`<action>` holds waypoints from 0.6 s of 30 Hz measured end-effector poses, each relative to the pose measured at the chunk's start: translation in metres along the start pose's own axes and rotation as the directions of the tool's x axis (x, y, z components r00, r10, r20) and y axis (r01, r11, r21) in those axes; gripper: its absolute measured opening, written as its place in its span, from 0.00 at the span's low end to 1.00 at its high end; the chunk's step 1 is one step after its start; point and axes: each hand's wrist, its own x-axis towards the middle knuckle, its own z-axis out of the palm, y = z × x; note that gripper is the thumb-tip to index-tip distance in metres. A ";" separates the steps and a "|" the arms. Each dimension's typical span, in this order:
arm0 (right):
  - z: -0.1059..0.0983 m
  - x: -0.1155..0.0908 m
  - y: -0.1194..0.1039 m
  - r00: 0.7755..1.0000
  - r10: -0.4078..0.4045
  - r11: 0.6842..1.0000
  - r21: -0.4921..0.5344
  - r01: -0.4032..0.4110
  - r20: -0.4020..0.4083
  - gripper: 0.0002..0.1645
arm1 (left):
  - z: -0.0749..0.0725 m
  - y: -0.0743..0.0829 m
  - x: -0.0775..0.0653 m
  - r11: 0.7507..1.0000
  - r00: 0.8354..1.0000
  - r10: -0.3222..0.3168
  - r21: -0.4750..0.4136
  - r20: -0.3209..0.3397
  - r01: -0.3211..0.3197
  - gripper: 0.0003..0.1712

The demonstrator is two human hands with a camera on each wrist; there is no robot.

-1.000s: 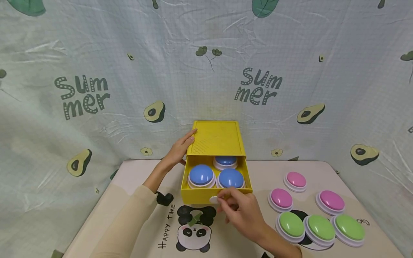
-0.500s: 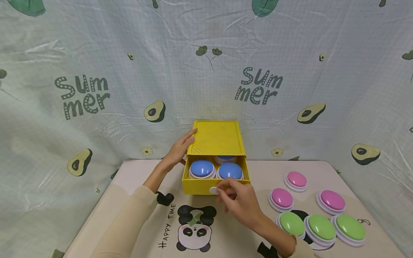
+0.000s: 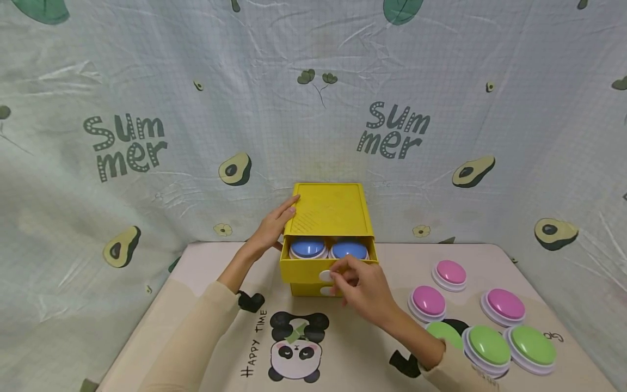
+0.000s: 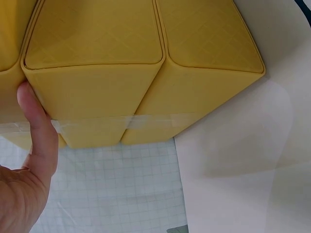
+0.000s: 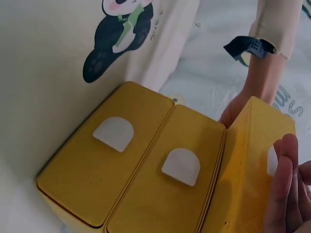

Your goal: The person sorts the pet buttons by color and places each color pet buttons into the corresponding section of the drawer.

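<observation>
A yellow drawer unit [image 3: 330,209] stands at the back middle of the table. Its top drawer [image 3: 301,270] is pulled partly out, with two blue dome buttons [image 3: 307,247] on white bases inside. My right hand [image 3: 364,286] pinches the white tab handle [image 3: 325,276] on that drawer's front. In the right wrist view two lower drawer fronts [image 5: 170,170] are closed flush, each with a white tab [image 5: 182,166]. On the unit's left side rests my left hand [image 3: 266,234], fingers extended along the upper edge. One straight digit of it lies against the yellow wall in the left wrist view.
Pink dome buttons [image 3: 428,300] and green dome buttons [image 3: 485,344] sit on the table to the right, near my right forearm. A patterned curtain [image 3: 264,109] hangs right behind the unit. Clear tape [image 4: 155,120] runs across the stacked drawer units.
The top drawer has slid inward, away from me, with my right hand moving along on its handle. The rear blue button has gone out of sight; a lower drawer front now shows. Left hand unmoved.
</observation>
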 end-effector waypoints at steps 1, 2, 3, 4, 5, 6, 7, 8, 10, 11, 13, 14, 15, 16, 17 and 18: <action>0.000 0.002 0.001 1.000 0.001 1.000 0.001 -0.001 0.001 0.03 | 0.000 0.000 0.000 1.000 1.000 -0.003 -0.001 0.000 0.003 0.34; -0.001 0.003 0.002 1.000 0.003 1.000 0.002 -0.003 0.002 0.03 | 0.000 0.001 0.000 1.000 1.000 -0.005 -0.002 0.001 0.005 0.34; -0.001 0.005 0.003 1.000 0.007 1.000 0.005 -0.007 0.003 0.03 | 0.000 0.001 0.000 1.000 1.000 -0.007 -0.003 0.002 0.007 0.34; -0.001 0.007 0.004 1.000 0.008 1.000 0.005 -0.008 0.003 0.03 | 0.001 0.001 0.000 1.000 1.000 -0.010 -0.004 0.002 0.010 0.34; -0.002 0.008 0.005 1.000 0.012 1.000 0.005 -0.012 0.004 0.04 | 0.001 0.001 0.001 1.000 1.000 -0.012 -0.003 0.002 0.012 0.34; -0.002 0.010 0.006 1.000 0.019 1.000 0.005 -0.019 0.005 0.04 | 0.001 0.001 0.001 1.000 1.000 -0.012 -0.003 0.003 0.012 0.34; -0.002 0.011 0.007 1.000 0.024 1.000 0.005 -0.024 0.005 0.04 | 0.001 0.002 0.001 1.000 1.000 -0.013 -0.002 0.003 0.013 0.34; -0.002 0.012 0.008 1.000 0.029 1.000 0.005 -0.029 0.005 0.03 | 0.001 0.001 0.001 1.000 1.000 -0.013 -0.002 0.003 0.013 0.34; -0.002 0.015 0.010 0.999 0.038 0.999 0.001 -0.038 0.006 0.03 | 0.001 0.001 0.001 1.000 1.000 -0.012 -0.001 0.002 0.012 0.34; -0.001 0.016 0.010 0.999 0.041 0.999 0.002 -0.041 0.007 0.03 | 0.001 0.001 0.002 1.000 1.000 -0.010 -0.003 0.002 0.010 0.34; -0.001 0.018 0.012 0.999 0.046 0.999 -0.008 -0.046 0.002 0.03 | 0.001 0.001 0.002 1.000 1.000 -0.009 -0.010 0.004 0.009 0.33; 0.000 0.019 0.012 0.999 0.047 0.999 -0.013 -0.047 0.000 0.03 | 0.000 0.001 0.002 1.000 1.000 -0.008 -0.014 0.005 0.008 0.33; 0.000 0.020 0.013 0.999 0.049 0.999 -0.015 -0.049 -0.003 0.03 | 0.000 0.001 0.001 1.000 1.000 -0.008 -0.017 0.007 0.008 0.34; 0.000 0.021 0.013 0.999 0.050 0.999 -0.019 -0.050 -0.005 0.03 | 0.000 0.001 0.001 1.000 1.000 -0.008 -0.019 0.008 0.009 0.34; 0.000 0.022 0.014 0.999 0.052 0.998 -0.022 -0.052 -0.007 0.03 | 0.000 0.001 0.001 1.000 1.000 -0.008 -0.019 0.009 0.008 0.34; 0.000 0.023 0.014 0.998 0.055 0.998 -0.026 -0.055 -0.011 0.03 | 0.000 0.000 0.000 1.000 1.000 -0.009 -0.018 0.010 0.009 0.34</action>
